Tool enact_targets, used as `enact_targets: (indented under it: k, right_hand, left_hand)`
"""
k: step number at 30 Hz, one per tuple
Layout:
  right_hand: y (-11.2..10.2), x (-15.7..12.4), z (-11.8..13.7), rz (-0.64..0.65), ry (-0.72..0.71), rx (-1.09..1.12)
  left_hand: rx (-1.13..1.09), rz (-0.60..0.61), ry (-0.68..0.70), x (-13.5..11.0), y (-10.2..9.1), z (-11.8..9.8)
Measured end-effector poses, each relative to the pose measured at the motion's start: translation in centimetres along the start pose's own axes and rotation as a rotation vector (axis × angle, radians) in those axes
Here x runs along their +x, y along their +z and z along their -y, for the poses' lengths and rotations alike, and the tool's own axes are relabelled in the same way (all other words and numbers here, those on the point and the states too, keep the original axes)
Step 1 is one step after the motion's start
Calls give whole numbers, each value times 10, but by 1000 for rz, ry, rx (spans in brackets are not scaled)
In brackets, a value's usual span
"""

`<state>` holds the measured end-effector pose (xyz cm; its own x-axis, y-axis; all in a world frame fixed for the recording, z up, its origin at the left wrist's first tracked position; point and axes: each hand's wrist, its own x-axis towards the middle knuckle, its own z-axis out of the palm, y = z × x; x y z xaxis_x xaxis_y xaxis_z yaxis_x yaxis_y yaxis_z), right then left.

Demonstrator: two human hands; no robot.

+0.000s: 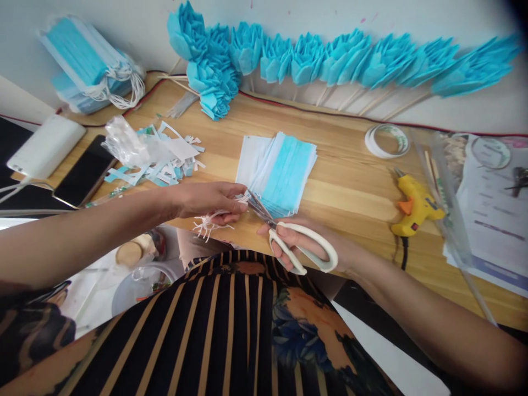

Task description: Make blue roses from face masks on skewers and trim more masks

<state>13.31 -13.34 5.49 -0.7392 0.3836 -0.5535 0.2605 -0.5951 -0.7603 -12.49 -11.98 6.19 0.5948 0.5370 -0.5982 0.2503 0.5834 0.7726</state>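
My left hand (pixel 214 202) is closed round a bundle of white ear loops (pixel 206 225), whose loose ends hang below the fingers. In my right hand (pixel 289 242) is a pair of scissors (pixel 319 242) with white handles, the fingers through the handles. Their metal blades point up and left, with the tips beside my left fingertips. Just beyond both hands, a fanned stack of blue and white face masks (pixel 282 173) lies on the wooden table (pixel 346 187). Whether the blades touch the loops cannot be made out.
Blue flowers (pixel 307 58) on sticks lean along the wall. Mask scraps (pixel 165 159), a phone (pixel 80 170), a white power bank (pixel 47 146) and bundled masks (pixel 91 60) lie left. Rightward are a tape roll (pixel 386 141), a yellow glue gun (pixel 416 206) and papers (pixel 495 220).
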Motion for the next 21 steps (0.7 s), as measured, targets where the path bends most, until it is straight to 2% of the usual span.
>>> enact_targets:
  k: [7, 14, 18, 21]
  right_hand:
    - [-6, 7, -3, 43, -84, -58]
    - [-17, 16, -12, 61, -223, -9]
    - [-19, 16, -9, 80, -330, 32]
    - [-19, 14, -3, 71, -386, 59]
  left_hand:
    - [-17, 18, 4, 0, 5, -5]
    - [-134, 27, 88, -3, 7, -14]
    - [-96, -74, 163, -7, 11, -23]
    - [-36, -153, 277, -6, 15, -30]
